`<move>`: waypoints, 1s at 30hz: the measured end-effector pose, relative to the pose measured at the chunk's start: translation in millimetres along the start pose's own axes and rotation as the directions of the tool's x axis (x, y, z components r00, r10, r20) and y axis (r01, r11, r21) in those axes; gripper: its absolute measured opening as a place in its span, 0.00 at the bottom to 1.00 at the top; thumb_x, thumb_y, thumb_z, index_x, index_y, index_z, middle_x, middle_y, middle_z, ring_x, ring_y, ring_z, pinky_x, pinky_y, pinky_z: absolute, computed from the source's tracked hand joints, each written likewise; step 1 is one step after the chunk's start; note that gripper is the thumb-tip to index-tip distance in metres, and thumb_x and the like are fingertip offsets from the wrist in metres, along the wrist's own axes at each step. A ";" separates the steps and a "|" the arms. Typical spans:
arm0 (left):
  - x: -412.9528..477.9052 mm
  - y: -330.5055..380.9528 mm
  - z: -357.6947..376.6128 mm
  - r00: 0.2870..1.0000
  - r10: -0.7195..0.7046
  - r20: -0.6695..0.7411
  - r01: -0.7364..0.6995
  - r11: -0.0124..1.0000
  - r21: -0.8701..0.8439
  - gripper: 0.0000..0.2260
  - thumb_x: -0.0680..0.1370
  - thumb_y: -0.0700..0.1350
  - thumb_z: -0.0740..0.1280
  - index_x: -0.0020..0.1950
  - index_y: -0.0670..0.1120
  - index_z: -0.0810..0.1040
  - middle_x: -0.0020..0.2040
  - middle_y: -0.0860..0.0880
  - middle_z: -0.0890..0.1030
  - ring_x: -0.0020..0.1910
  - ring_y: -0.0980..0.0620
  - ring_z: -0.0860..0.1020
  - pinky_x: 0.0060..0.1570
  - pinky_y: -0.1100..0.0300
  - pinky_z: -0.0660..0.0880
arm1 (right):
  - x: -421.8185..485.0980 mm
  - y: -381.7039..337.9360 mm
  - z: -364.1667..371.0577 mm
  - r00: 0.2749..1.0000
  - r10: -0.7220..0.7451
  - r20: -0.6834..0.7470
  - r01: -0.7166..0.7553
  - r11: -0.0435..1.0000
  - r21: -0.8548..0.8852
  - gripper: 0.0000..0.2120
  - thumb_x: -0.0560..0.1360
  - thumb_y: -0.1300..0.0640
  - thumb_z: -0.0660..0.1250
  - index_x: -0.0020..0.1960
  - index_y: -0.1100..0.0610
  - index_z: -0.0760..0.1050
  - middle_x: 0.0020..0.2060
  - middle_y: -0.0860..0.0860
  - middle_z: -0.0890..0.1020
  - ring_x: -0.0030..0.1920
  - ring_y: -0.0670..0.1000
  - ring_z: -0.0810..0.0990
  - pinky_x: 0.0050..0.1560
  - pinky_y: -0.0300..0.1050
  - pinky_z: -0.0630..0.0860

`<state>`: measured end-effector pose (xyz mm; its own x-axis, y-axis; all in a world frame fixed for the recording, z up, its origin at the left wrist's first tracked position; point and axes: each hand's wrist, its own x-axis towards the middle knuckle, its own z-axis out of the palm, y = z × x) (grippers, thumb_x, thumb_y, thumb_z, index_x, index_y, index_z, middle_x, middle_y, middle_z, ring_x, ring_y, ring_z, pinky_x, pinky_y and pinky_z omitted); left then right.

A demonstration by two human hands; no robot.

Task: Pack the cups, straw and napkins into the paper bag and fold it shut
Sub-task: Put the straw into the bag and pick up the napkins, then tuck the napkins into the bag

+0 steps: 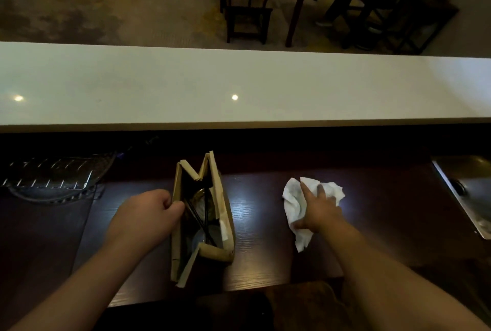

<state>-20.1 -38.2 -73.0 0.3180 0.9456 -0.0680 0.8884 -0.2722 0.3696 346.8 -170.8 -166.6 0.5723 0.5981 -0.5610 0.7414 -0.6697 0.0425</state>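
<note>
Brown paper bag stands open mid-bench on the dark wooden bench, the left hand pinching its left rim, the right hand fingers spread on crumpled white napkins beside it.

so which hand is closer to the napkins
Right. The right hand lies on the crumpled white napkins, fingers spread over them. The left hand is off to their left, holding the near edge of the open paper bag.
</note>
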 end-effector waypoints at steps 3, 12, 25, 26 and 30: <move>-0.4 -0.4 0.9 1.000 0.009 -0.007 -0.009 1.000 -0.001 0.17 0.73 0.54 0.67 0.28 0.47 0.71 0.23 0.48 0.74 0.25 0.53 0.72 0.25 0.58 0.67 | 14.4 11.3 16.1 1.000 -0.016 0.025 0.016 1.000 -0.001 0.53 0.60 0.35 0.76 0.77 0.34 0.50 0.76 0.54 0.55 0.70 0.65 0.63 0.62 0.59 0.72; -0.7 1.9 1.8 0.999 -0.051 0.003 0.051 0.997 -0.056 0.17 0.72 0.58 0.64 0.30 0.48 0.73 0.26 0.51 0.76 0.27 0.56 0.73 0.26 0.59 0.63 | -61.0 -83.0 -45.4 0.872 -0.110 -0.476 0.428 0.643 0.636 0.07 0.73 0.51 0.69 0.44 0.53 0.74 0.33 0.47 0.81 0.35 0.51 0.81 0.33 0.45 0.77; 1.2 -2.9 5.2 0.997 -0.059 0.056 0.066 0.989 -0.134 0.19 0.69 0.63 0.58 0.31 0.48 0.71 0.27 0.52 0.74 0.29 0.50 0.72 0.28 0.57 0.65 | -126.6 -245.4 -48.8 0.841 -0.500 0.208 0.541 0.787 -0.296 0.22 0.72 0.55 0.74 0.65 0.57 0.75 0.52 0.55 0.80 0.51 0.57 0.81 0.42 0.51 0.75; -0.5 -2.1 4.9 0.997 -0.055 0.046 0.062 0.988 -0.144 0.20 0.68 0.64 0.57 0.30 0.48 0.71 0.27 0.52 0.74 0.29 0.50 0.72 0.27 0.57 0.63 | -124.4 -251.7 -46.0 0.822 -0.504 0.266 0.570 0.727 -0.383 0.26 0.72 0.54 0.75 0.67 0.56 0.73 0.59 0.56 0.78 0.57 0.58 0.79 0.48 0.53 0.75; -3.9 -3.8 0.8 0.995 -0.068 0.071 0.078 0.985 -0.153 0.21 0.68 0.65 0.55 0.30 0.49 0.70 0.28 0.51 0.74 0.29 0.51 0.73 0.27 0.58 0.62 | -130.0 -265.2 -56.0 0.740 -0.437 0.511 0.669 0.556 -0.493 0.22 0.70 0.55 0.76 0.64 0.53 0.79 0.65 0.54 0.75 0.56 0.57 0.77 0.52 0.53 0.74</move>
<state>-24.4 -41.1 -74.9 0.2796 0.9470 -0.1584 0.8495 -0.1671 0.5005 95.4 -46.3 -58.7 -0.0795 0.5103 -0.8563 0.9681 0.2444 0.0558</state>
